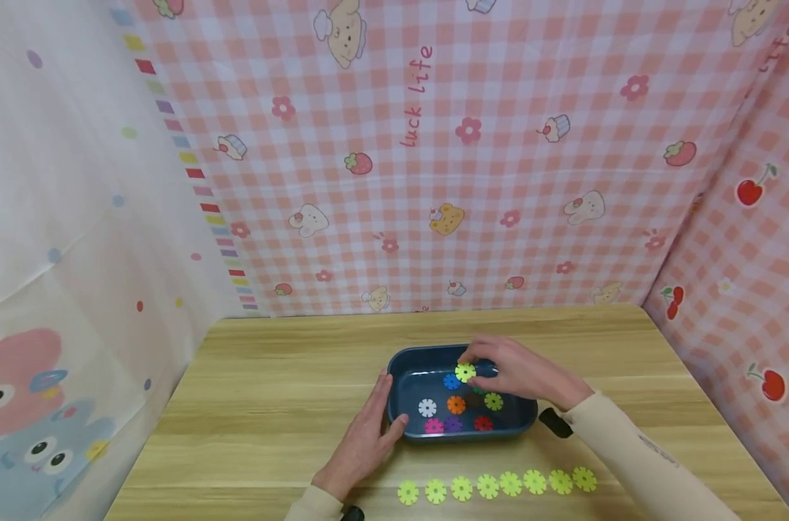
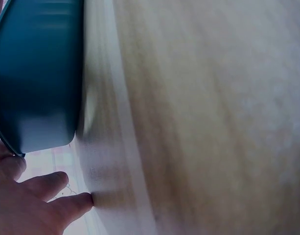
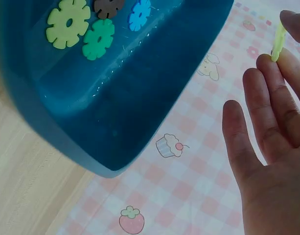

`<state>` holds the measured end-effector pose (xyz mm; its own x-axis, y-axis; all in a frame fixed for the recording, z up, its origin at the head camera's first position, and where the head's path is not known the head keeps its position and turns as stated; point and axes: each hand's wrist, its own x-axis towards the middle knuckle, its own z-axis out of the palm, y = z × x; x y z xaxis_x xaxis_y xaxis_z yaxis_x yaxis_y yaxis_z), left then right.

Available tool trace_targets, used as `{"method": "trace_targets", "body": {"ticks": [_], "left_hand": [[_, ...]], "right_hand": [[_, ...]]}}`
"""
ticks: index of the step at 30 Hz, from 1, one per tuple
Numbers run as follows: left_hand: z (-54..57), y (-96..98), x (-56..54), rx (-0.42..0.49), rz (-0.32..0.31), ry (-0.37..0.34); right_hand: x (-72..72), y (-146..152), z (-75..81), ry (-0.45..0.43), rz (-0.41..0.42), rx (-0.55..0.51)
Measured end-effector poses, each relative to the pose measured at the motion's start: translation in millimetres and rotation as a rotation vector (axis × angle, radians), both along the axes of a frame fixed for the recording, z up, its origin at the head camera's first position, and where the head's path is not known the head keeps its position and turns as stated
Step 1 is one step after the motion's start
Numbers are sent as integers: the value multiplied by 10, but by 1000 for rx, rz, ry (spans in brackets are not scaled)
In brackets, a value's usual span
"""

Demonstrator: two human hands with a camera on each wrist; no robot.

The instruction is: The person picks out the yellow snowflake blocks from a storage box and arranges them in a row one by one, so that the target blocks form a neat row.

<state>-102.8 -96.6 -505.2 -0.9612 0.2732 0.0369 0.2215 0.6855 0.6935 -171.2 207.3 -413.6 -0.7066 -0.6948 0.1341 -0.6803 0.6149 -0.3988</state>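
My right hand point(image 1: 515, 369) pinches a yellow-green notched plastic disc point(image 1: 465, 373) between thumb and fingertips, above the dark blue tray point(image 1: 410, 387). In the right wrist view the pinched disc point(image 3: 278, 43) appears edge-on, and the other fingers are stretched out. At the tray's left end, my left hand point(image 1: 366, 439) rests against the side, thumb at the near-left rim. Its fingers point(image 2: 47, 186) look spread in the left wrist view, with one at the rim. Inside the tray lie several loose discs, among them a white one point(image 1: 427, 408), an orange one point(image 1: 456, 404) and a red one point(image 1: 483, 423).
Nearer than the tray, several yellow-green discs point(image 1: 461, 488) form a row on the wooden table point(image 1: 271, 405). A pink checked cloth point(image 1: 394, 181) hangs behind the table, with a white patterned cloth point(image 1: 95, 181) at left.
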Motion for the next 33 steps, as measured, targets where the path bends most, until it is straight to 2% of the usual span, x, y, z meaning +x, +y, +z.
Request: {"method": "trace_targets", "body": {"ticks": [18,33], "left_hand": [[-19,-3,-11,17,-15,20],[-5,1,0,6,-10,18]], "right_hand": [[211,200,-8,43,-55,-48],[382,460,-52,17,-134,-122]]}}
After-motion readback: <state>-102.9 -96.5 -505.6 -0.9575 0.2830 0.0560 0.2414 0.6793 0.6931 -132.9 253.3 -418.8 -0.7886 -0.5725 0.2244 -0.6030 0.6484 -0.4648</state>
